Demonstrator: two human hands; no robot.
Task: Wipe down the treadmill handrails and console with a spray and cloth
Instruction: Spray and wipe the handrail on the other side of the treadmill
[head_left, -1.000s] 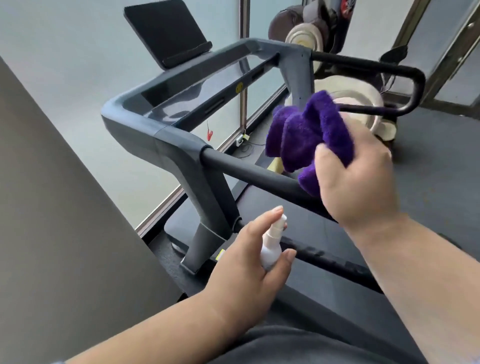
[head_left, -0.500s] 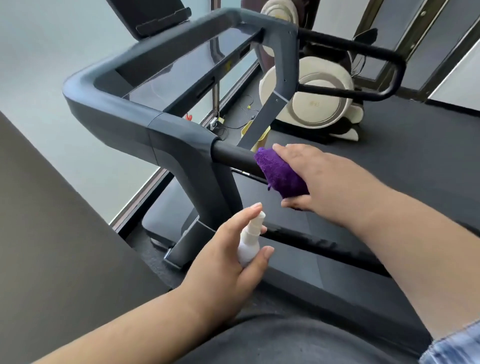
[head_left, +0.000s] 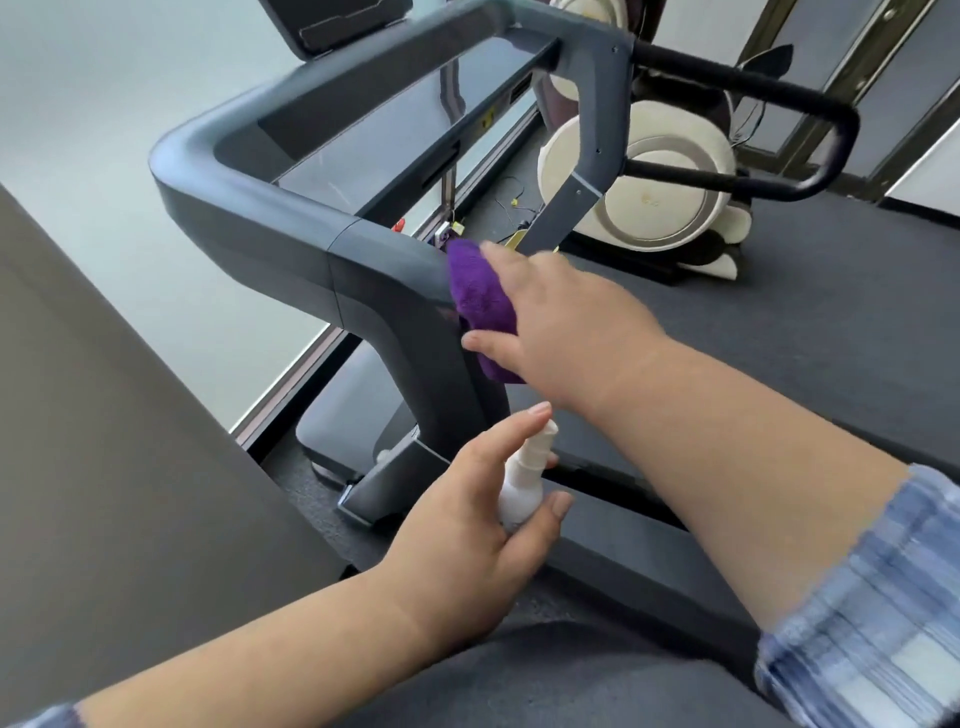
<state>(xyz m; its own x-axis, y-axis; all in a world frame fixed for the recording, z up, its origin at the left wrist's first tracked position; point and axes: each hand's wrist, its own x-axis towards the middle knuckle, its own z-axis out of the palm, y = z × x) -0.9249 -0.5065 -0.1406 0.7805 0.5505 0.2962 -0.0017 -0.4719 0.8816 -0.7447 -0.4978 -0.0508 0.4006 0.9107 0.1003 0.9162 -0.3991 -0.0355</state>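
My right hand (head_left: 561, 322) grips a purple cloth (head_left: 480, 306) wrapped round the near handrail, right where the rail meets the grey treadmill frame (head_left: 374, 275); hand and cloth hide the rail. Lower down, my left hand (head_left: 467, 525) holds a small white spray bottle (head_left: 522, 488) upright, index finger on its nozzle top. The glossy console panel (head_left: 395, 124) runs across the upper frame, with a dark tablet holder (head_left: 337, 26) at the top edge. The far black handrail loop (head_left: 810, 150) sticks out at the upper right.
A dark slanted panel (head_left: 104, 441) fills the left foreground. Behind the treadmill stands a cream round exercise machine (head_left: 665, 192) on the dark floor (head_left: 831, 312). Loose cables and a yellow tag (head_left: 511, 208) lie near the window wall. The treadmill deck (head_left: 623, 551) runs under my arms.
My right hand brought the cloth down from above the rail, closed it round the handrail and slid it left up against the grey frame. My left hand kept the bottle in place.
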